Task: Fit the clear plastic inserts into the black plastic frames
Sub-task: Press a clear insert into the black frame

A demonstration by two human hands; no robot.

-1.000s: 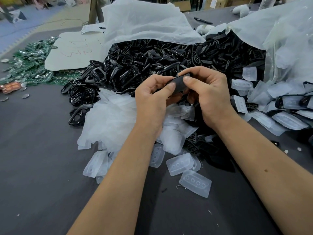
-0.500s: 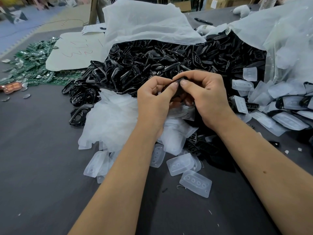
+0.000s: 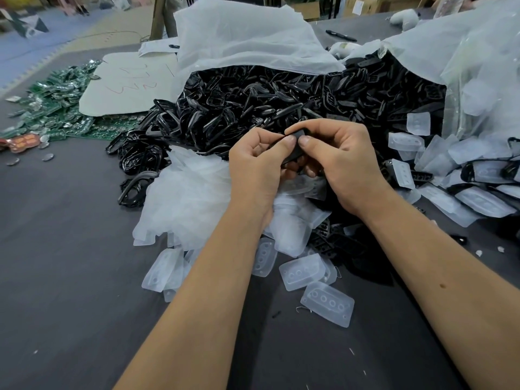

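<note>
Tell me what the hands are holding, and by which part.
Both hands, left hand and right hand, pinch one black frame between thumbs and fingers at its upper edge.

— Where do the hands sit?
— Left hand (image 3: pixel 254 167) and right hand (image 3: pixel 344 161) meet over the middle of the counter (image 3: pixel 64 277), a frame (image 3: pixel 295 149) pinched between them.

— And behind them?
— The heap of frames (image 3: pixel 281 102), spilling from under a bag (image 3: pixel 239 43).

— The inserts?
— Loose inserts (image 3: pixel 305 271) lie on the counter in front of the hands, between the forearms; another pile of inserts (image 3: pixel 464 175) lies to the right.

— The left side?
— Circuit boards (image 3: pixel 53 108) at the far left, a sheet (image 3: pixel 126 83) between them and the heap.
</note>
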